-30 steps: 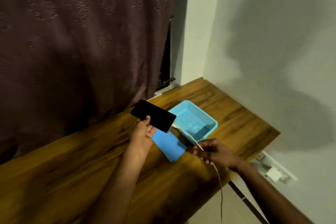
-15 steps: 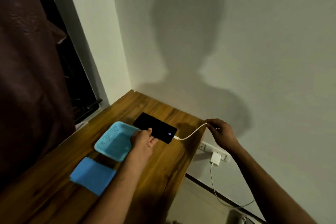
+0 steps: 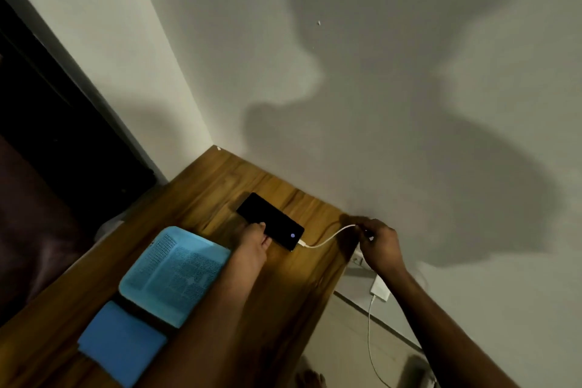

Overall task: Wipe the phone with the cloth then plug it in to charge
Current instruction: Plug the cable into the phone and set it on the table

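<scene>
Flat black rectangular phone (image 3: 270, 221) lay face up on the brown wooden surface (image 3: 308, 274), near the far corner by the grey wall. White charging cable (image 3: 327, 239) was seated in its near end, and a small lit dot showed on the screen, so I judged it was charging. Left hand (image 3: 253, 238) rested on the phone's edge, fingertips pressed down on it, steadying rather than gripping. Right hand (image 3: 379, 244) pinched the cable just off the surface edge, above the wall socket strip; the white charger brick (image 3: 381, 289) sat plugged in below. Folded blue cloth (image 3: 121, 342) lay apart on the near side, next to the light blue perforated plastic basket (image 3: 176, 274), untouched. I couldn't confirm the wipe from this view. Plug-in looked done; remaining: let go of both.
</scene>
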`<state>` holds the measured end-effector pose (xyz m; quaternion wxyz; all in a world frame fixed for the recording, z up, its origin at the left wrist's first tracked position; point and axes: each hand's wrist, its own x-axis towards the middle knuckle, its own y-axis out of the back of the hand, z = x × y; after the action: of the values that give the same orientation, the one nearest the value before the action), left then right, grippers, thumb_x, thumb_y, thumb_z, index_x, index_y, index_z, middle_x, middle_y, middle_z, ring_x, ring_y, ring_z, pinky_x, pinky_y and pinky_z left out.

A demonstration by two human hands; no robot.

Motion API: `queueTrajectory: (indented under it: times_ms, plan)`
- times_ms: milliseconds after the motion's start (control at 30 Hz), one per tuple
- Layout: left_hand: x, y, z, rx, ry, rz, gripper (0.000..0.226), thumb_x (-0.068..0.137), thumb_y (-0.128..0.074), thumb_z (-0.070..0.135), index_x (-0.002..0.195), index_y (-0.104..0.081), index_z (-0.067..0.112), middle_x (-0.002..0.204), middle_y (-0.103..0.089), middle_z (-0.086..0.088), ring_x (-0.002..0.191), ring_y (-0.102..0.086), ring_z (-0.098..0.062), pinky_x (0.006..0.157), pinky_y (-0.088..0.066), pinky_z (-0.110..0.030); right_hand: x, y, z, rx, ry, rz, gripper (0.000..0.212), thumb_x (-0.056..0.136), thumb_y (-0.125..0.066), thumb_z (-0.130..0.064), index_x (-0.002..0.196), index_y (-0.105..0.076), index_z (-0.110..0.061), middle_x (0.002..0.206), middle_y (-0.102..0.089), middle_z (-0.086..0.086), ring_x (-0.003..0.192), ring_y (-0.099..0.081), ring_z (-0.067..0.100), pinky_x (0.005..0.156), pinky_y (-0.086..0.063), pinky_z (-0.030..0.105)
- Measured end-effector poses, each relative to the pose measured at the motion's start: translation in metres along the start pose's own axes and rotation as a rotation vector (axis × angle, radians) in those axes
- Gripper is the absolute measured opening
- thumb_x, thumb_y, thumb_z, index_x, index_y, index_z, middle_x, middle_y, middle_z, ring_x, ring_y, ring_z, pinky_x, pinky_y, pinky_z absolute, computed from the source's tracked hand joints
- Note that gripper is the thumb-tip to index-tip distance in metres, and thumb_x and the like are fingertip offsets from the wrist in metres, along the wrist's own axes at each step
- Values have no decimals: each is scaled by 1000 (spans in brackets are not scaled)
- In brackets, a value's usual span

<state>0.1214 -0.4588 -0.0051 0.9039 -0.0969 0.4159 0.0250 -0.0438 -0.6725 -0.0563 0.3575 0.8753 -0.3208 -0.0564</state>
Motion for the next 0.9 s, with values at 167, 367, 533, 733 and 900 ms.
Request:
queueTrajectory:
  times_ms: [167,367,533,733,900]
  plan:
    - [26,-11,-9,83,21,36,37,99,-54,2,135,-52,8,99,-62,-7,88,-61,-19,80,-52,-30,4,-8,12,60,-93,78,20,95,-64,-14,110,-76,-22,96,-73,-7,80,-64,6,69,-43,8]
    - [40,-3,-12,175,22,-38,39,95,-62,2,132,-53,5,103,-66,-10,84,-65,-20,65,-55,-29,-2,-13,13,83,-136,126,22,95,-63,-15,111,-75,-24,99,-75,-6,80,-66,7,70,-49,12]
    - [43,0,-13,266,-1,-36,29,91,-66,-2,117,-55,3,120,-63,-19,82,-68,-27,49,-59,-27,-7,-11,10,-34,3,123,39,85,-61,2,113,-73,-22,112,-70,-6,100,-65,13,85,-55,30]
    - [43,6,-12,320,-30,-44,40,83,-74,-5,117,-54,-7,89,-65,-20,74,-67,-26,45,-56,-26,-14,-12,-3,-190,-11,2,55,66,-62,7,110,-75,-24,117,-70,-4,105,-63,22,86,-56,34]
    - [40,8,-7,346,-50,-48,36,79,-77,-6,108,-56,-4,88,-65,-19,70,-67,-22,47,-59,-26,-18,-23,-22,-160,-39,-145,51,78,-65,-25,129,-63,-28,122,-68,-2,110,-62,23,88,-56,37]
